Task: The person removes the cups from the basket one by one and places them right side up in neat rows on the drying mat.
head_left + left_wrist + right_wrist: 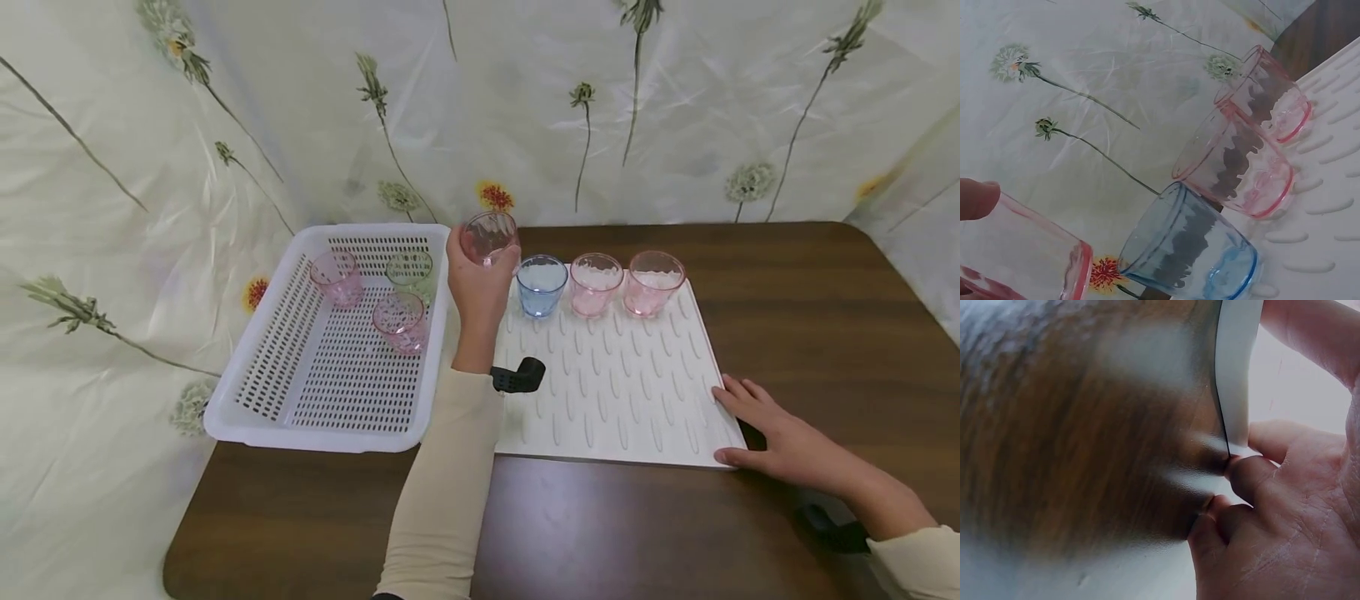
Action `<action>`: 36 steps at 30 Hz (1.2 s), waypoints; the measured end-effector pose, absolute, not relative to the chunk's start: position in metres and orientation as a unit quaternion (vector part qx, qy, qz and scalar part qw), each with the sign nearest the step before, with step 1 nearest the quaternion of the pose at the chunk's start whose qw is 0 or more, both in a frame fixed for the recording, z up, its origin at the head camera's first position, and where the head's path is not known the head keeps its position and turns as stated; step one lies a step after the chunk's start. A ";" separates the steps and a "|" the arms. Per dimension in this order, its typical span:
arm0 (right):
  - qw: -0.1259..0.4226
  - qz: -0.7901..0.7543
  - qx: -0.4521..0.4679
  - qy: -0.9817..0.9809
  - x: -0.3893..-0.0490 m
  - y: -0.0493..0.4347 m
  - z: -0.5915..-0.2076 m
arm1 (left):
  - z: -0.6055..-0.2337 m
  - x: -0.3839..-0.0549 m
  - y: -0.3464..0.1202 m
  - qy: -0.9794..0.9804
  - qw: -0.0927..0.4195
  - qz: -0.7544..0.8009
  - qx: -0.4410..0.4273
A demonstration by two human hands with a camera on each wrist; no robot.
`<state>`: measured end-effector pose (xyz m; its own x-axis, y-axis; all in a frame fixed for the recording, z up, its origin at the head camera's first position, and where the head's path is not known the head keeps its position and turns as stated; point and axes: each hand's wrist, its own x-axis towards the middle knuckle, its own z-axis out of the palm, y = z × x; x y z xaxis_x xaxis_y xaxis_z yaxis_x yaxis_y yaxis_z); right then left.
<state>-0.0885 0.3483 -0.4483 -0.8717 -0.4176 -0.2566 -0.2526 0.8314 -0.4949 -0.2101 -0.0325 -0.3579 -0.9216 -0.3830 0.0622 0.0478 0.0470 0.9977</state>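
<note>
My left hand [480,287] grips a pink glass [489,237] above the back left corner of a white ridged mat [607,392]. In the left wrist view the held pink glass [1029,250] is tilted, apart from the blue glass [1191,250]. A row on the mat's back edge runs from the blue glass [542,287] to a middle pink glass [596,287] and a right pink glass [654,285]. My right hand [787,437] rests at the mat's right edge, fingers spread, thumb at the front corner. The right wrist view shows its fingertips [1235,465] touching that edge.
Left of the mat stands a white perforated basket [247,417]. Inside are two pink glasses, one at the back left [337,279] and one nearer [400,323], and a green glass [410,273]. A dark wooden table [810,308] lies beneath, with a flowered sheet [487,100] behind.
</note>
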 end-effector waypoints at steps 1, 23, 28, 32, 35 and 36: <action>0.181 -0.231 -0.177 0.940 -0.088 0.348 -0.449 | -0.361 -0.210 -0.031 -0.705 0.168 -0.678 0.125; 0.153 -0.238 -0.182 0.942 -0.083 0.349 -0.451 | -0.423 -0.216 -0.030 -0.712 0.171 -0.658 0.174; 0.143 -0.228 -0.188 0.945 -0.083 0.349 -0.451 | -0.426 -0.217 -0.031 -0.709 0.165 -0.658 0.190; 0.146 -0.234 -0.185 0.943 -0.083 0.349 -0.452 | -0.429 -0.218 -0.030 -0.704 0.167 -0.662 0.195; 0.148 -0.237 -0.184 0.942 -0.082 0.350 -0.453 | -0.430 -0.217 -0.030 -0.707 0.162 -0.659 0.197; 0.150 -0.238 -0.182 0.942 -0.081 0.350 -0.453 | -0.430 -0.217 -0.030 -0.711 0.158 -0.655 0.200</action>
<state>-0.0814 0.3497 -0.4530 -0.8888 -0.4150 -0.1947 -0.2724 0.8197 -0.5039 -0.2172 -0.0297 -0.4305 -0.8699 -0.4918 -0.0374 -0.0773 0.0609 0.9951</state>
